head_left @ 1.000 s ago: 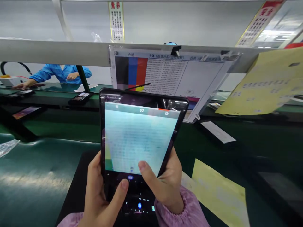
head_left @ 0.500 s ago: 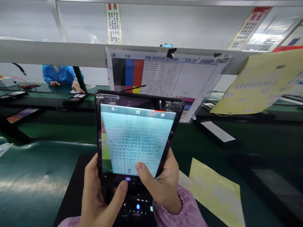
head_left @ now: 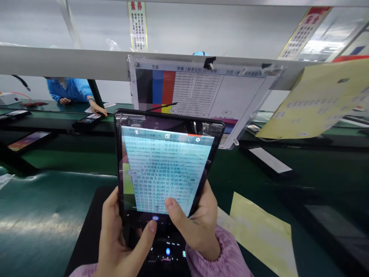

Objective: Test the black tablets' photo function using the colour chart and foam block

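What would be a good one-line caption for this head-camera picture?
Both hands, left and right, hold a tablet upright before a hanging test chart, its screen showing rows of text.

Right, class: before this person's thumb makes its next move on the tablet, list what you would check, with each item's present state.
1. Left hand grips the tablet at its lower left edge: ok.
2. Right hand supports the lower right edge: ok.
3. Tablet faces the test chart clipped to the rail: ok.
4. Chart text on the screen is sharp: ok in the middle rows, upper rows blurred.
5. Right thumb is clear of the picture: not ok, it covers the screen's lower edge.
6. Left thumb touches the button: cannot tell.
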